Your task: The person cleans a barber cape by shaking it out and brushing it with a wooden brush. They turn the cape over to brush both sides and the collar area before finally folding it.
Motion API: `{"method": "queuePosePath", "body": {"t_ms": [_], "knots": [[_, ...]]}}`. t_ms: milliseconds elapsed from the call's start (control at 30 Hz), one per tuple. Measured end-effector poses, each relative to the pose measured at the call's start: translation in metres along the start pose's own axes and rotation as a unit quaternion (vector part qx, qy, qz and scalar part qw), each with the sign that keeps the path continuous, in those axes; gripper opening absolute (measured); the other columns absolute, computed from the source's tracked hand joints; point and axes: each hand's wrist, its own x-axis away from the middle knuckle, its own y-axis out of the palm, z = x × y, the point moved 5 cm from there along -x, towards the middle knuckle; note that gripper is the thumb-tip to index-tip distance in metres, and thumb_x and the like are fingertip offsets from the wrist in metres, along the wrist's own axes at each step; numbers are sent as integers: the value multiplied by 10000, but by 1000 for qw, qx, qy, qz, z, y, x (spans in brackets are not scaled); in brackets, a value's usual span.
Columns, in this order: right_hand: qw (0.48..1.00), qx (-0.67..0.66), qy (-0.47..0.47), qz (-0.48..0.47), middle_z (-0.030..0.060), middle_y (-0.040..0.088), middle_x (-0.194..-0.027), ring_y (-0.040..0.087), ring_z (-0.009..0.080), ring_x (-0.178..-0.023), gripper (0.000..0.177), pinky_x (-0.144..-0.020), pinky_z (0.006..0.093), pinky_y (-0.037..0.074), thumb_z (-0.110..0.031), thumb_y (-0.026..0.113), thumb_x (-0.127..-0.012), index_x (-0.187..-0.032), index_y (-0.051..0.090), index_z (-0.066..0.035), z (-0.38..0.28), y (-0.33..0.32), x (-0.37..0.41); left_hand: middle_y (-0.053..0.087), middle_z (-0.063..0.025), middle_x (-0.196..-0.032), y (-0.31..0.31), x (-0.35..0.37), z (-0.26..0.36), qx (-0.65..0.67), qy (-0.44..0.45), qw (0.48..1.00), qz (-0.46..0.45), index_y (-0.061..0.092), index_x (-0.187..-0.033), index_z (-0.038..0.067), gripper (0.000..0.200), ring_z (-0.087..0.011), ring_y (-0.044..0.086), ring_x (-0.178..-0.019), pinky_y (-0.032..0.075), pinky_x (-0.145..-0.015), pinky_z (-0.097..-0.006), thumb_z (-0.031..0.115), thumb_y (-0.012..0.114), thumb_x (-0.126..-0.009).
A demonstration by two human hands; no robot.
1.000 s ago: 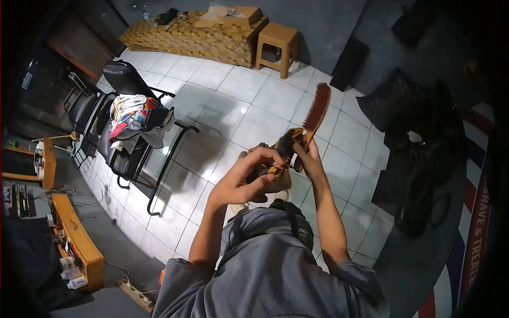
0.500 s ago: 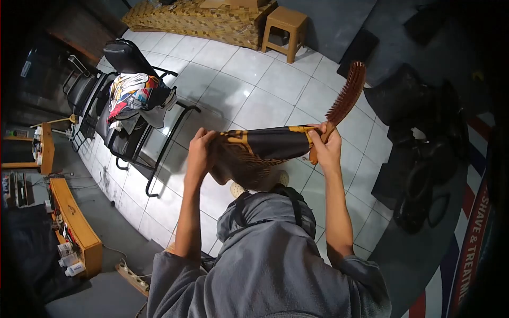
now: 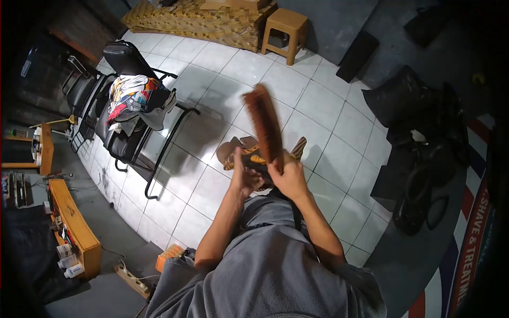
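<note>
My right hand (image 3: pixel 289 178) is closed round the handle of a brown brush (image 3: pixel 265 124) with long reddish bristles, held upright and blurred by motion. A black-and-gold patterned cloth (image 3: pixel 247 152) is bunched up between my two hands, with a striped corner sticking out past the right one. On the cloth's near left side, my left hand (image 3: pixel 244 177) has its fingers curled in against the fabric. Exactly how the right hand touches the cloth is hidden behind its knuckles.
A black padded chair (image 3: pixel 127 61) at the left bears a colourful cloth (image 3: pixel 132 95). A tan plastic stool (image 3: pixel 286 29) stands by a woven-sided box (image 3: pixel 196 24). Dark bags and cases (image 3: pixel 419 153) lie right. Wooden shelves (image 3: pixel 79 233) hold bottles.
My hands have come together and nearer my body, so the cloth once stretched between them is now bunched. The brush has swung left with my right hand.
</note>
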Motion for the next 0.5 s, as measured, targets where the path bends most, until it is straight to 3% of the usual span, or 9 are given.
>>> {"method": "queuePosePath", "body": {"t_ms": [67,100,167,200,300,333,367,433,500], "knots": [[996,61,-38,-51,197,624,-764,616,377,-693,205,-612,445,489,-138,597,-790,-956,545,-29,1,7,10,643,-73,-945,8,-6,-15,-23,-62,987,-144,581,-1048,79,518,-195,619,-846,520,-765,-338,550,556,-833],[991,92,-65,-70,192,623,-770,613,376,-695,205,-622,447,489,-126,601,-773,-947,546,-31,-1,9,14,634,-78,-963,10,-9,-18,-39,-46,989,-137,582,-1038,59,342,-193,620,-859,529,-771,-362,357,594,-870],[992,84,-75,-61,171,612,-813,602,364,-737,193,-645,446,481,-82,607,-737,-907,534,-33,2,8,21,625,-99,-1002,-3,-26,-12,-12,-5,984,-180,570,-1070,46,273,-214,622,-865,534,-771,-367,230,603,-870],[991,102,-50,-69,162,609,-840,597,365,-761,196,-661,439,478,-61,609,-729,-907,534,-29,3,4,23,624,-112,-997,-1,-23,-6,-82,19,978,-191,565,-1068,31,234,-223,623,-866,533,-761,-363,171,573,-881],[994,99,-35,-43,169,588,-938,590,363,-806,238,-697,417,478,-62,621,-757,-976,541,-16,16,-6,26,614,-114,-935,20,3,-6,34,-4,994,-104,572,-993,33,146,-203,604,-865,520,-762,-372,134,534,-895],[994,89,-68,-5,176,584,-945,592,358,-810,251,-701,412,478,-80,627,-772,-998,542,-12,24,-6,27,596,-105,-897,26,-4,-7,149,-61,961,-227,570,-965,40,117,-217,595,-866,510,-765,-378,122,522,-896],[991,80,-102,34,183,580,-952,595,354,-814,265,-705,406,478,-99,634,-787,-1019,542,-9,29,-7,29,583,-95,-846,14,-24,-17,139,8,988,-69,565,-936,40,133,-237,592,-861,503,-781,-386,90,446,-904],[1000,-6,6,-11,182,570,-934,599,314,-749,317,-681,380,474,-196,639,-838,-1051,539,16,28,-16,27,589,-111,-858,56,13,-6,96,94,991,-19,559,-927,35,206,-255,598,-851,506,-796,-399,70,357,-901],[998,56,9,-6,156,580,-870,599,271,-678,329,-615,350,475,-237,616,-867,-1053,538,23,20,-33,27,554,-95,-858,68,6,3,71,139,984,-88,514,-919,49,146,-228,579,-813,504,-737,-379,52,370,-897]]}}
